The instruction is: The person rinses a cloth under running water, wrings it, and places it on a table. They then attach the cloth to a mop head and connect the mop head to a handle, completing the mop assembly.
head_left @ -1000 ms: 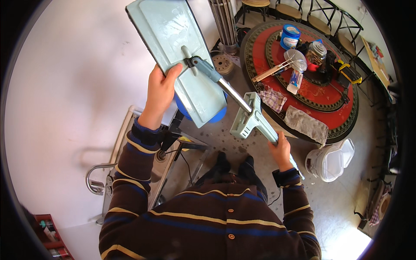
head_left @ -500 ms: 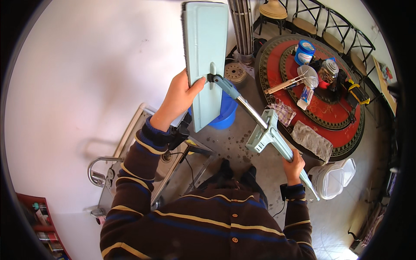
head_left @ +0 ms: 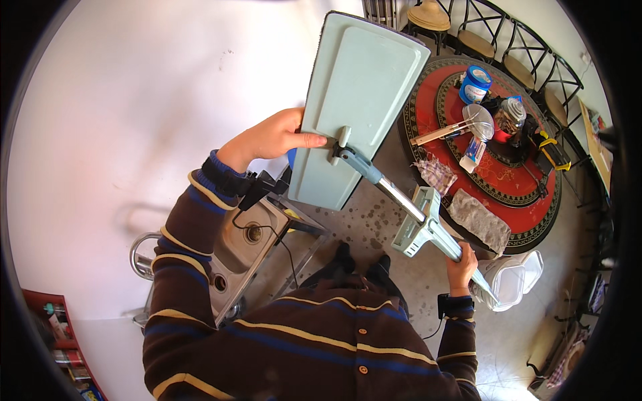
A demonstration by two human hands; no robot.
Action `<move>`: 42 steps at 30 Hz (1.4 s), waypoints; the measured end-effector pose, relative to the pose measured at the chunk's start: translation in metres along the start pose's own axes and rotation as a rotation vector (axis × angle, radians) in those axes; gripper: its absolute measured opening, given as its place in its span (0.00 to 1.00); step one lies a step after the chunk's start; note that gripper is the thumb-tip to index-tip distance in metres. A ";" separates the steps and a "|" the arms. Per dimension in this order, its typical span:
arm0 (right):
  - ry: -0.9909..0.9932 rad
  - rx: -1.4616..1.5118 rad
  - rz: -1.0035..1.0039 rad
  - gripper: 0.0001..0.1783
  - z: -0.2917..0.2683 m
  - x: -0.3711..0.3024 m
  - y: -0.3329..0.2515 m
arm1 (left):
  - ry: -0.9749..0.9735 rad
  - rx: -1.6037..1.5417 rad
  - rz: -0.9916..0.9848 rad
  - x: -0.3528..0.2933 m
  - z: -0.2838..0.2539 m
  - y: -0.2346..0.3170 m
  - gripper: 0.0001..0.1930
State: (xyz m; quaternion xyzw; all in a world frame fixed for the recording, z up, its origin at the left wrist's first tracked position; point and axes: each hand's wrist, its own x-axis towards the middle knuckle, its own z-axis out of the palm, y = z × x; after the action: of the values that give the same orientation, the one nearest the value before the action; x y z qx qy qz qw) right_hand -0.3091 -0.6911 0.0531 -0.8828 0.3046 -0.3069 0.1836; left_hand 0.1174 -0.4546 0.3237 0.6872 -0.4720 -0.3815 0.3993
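Observation:
A flat mop with a pale blue-green rectangular head is held up in front of me, its plain back turned toward me. My left hand grips the left edge of the head, thumb on its back near the hinge and the other fingers hidden behind. From the hinge a short metal pole runs down to the right, through a pale green slotted sliding piece. My right hand is wrapped round the handle's lower part. A dark fringe of the pad shows along the head's left edge.
At the right stands a round red table with a grey cloth, a checked rag, a strainer and a blue tub. White plastic buckets stand below it. A steel sink is at my left. Wet spots mark the floor.
The mop head has swung to the right and turned its back more fully toward me, my left hand moving with it. My right hand and the handle have shifted slightly right and down.

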 end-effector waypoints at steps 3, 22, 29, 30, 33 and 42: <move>-0.040 0.030 0.018 0.15 0.001 -0.003 0.007 | -0.069 0.002 -0.002 0.001 0.000 0.001 0.19; -0.168 0.135 0.071 0.18 0.026 -0.011 0.000 | -0.331 0.558 -0.185 0.027 -0.023 0.035 0.22; -0.164 0.184 0.075 0.20 0.033 -0.008 -0.015 | -0.282 0.537 -0.085 0.025 -0.032 0.068 0.21; -0.170 0.193 0.086 0.20 0.035 -0.008 -0.017 | -0.275 0.525 -0.092 0.023 -0.034 0.071 0.21; -0.163 0.206 0.113 0.21 0.041 -0.008 -0.021 | -0.216 0.434 -0.085 0.021 -0.033 0.072 0.22; -0.226 0.166 0.112 0.21 0.032 -0.015 -0.022 | -0.275 0.386 -0.154 0.019 -0.046 0.030 0.21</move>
State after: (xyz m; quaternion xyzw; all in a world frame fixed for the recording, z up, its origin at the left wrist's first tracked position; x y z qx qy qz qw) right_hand -0.2881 -0.6605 0.0340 -0.8752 0.3040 -0.2190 0.3061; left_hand 0.1533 -0.4712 0.3658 0.7264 -0.5321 -0.4035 0.1625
